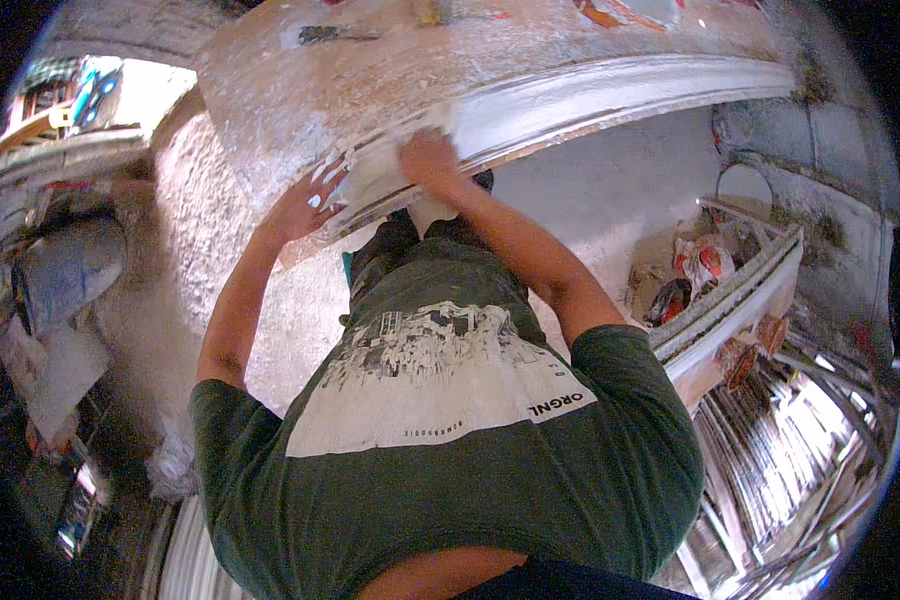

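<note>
A long white moulding [610, 95] with a ridged profile lies along the near edge of a stained workbench [310, 95]. My left hand [308, 205] rests at the moulding's left end, fingers spread and smeared with white paste. Close to its right, my right hand [430, 160] is closed over the moulding. A pale, blurred patch shows just past its knuckles. Whether that is a thing in the fist or part of the moulding's surface, I cannot tell.
Farther back on the bench lie a dark-ended tool [325, 34] and an orange strip [625, 14]. To the right stand a trough-like frame [730, 300], a red-and-white bag [705, 260] and a stack of long strips [770, 450]. A rough pale wall [195, 190] is at left.
</note>
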A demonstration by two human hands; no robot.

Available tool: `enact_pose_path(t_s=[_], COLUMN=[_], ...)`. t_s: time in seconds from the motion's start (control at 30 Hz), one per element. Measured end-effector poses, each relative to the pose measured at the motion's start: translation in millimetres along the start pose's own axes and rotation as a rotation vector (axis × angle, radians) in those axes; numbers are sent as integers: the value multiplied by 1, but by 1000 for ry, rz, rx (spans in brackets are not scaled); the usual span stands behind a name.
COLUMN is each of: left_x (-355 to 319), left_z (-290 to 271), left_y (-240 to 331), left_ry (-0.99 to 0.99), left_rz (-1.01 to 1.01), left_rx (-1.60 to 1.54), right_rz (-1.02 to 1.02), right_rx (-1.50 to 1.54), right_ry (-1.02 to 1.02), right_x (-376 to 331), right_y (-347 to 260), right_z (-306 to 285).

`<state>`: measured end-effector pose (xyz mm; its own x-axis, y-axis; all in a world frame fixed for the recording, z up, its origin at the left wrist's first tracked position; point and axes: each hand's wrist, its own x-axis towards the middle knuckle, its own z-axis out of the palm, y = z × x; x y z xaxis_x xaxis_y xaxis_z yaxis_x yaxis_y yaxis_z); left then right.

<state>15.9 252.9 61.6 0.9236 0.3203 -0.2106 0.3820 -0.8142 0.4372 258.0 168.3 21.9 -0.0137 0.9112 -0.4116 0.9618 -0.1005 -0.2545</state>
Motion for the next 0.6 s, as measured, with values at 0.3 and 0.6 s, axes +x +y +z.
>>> enact_pose_path(t_s=[0.3, 0.6], left_x=[61, 183], left_z=[20, 34], left_y=[7, 63], left_ry=[-143, -222], left_rz=[133, 143], left_rx=[26, -61], right_rz=[446, 469], right_rx=[-131, 54], right_ry=[217, 249], right_x=[-25, -28], right_y=[246, 224], right_z=[-22, -31])
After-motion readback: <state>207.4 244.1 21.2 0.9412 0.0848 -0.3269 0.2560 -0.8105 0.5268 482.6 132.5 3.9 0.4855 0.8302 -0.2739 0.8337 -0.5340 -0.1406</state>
